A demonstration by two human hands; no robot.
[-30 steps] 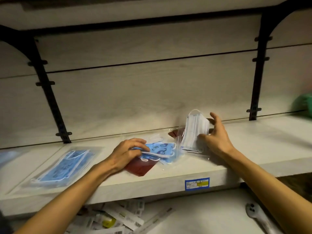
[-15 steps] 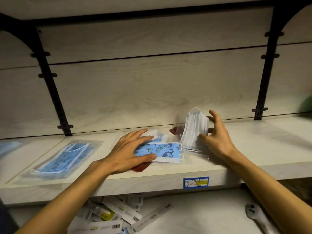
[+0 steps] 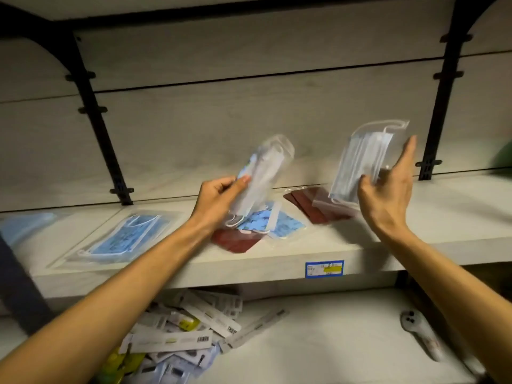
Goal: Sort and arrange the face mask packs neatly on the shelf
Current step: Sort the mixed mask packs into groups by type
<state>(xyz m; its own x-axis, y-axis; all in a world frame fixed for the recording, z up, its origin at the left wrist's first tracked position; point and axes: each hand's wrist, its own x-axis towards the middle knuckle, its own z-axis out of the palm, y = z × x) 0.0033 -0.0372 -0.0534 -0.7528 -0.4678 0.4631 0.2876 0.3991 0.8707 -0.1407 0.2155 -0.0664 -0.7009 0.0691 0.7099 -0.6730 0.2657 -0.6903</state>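
My left hand (image 3: pixel 219 196) pinches a patterned blue mask pack (image 3: pixel 261 173) and holds it tilted above the shelf (image 3: pixel 360 245). My right hand (image 3: pixel 388 189) grips a pale blue mask pack (image 3: pixel 360 162) in clear plastic, raised upright. Under my left hand lie more patterned blue packs (image 3: pixel 277 223) over a dark red pack (image 3: pixel 235 241). Another dark red pack (image 3: pixel 313 203) lies below the pale blue pack. A flat blue pack (image 3: pixel 124 236) lies at the shelf's left, with one more blue pack (image 3: pixel 25 225) at the far left edge.
Black brackets (image 3: pixel 105 134) (image 3: pixel 440 106) rise along the back wall. A price label (image 3: pixel 324 268) sits on the shelf's front edge. The lower shelf holds a pile of several packaged items (image 3: pixel 180 336) and a white device (image 3: pixel 421 333). Something green (image 3: pixel 502 159) shows at the far right.
Both hands rose off the shelf. My left hand picked up a patterned blue pack from the pile; my right hand lifted the pale blue pack up and to the right, uncovering the red pack.
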